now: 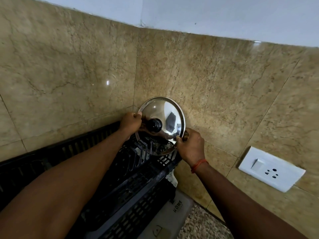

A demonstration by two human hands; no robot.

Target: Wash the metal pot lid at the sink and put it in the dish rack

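Observation:
The shiny metal pot lid, with a black knob at its middle, stands almost upright at the far end of the black plastic dish rack, close to the tiled corner. Its lower rim sits among the rack's black prongs. My left hand grips the lid's left rim. My right hand grips the lower right rim; a red thread circles that wrist. Both forearms stretch across the rack. The sink is out of sight.
Beige marble tiles cover both walls of the corner right behind the lid. A white switch and socket plate sits on the right wall. A grey drip tray lies under the rack on a speckled counter.

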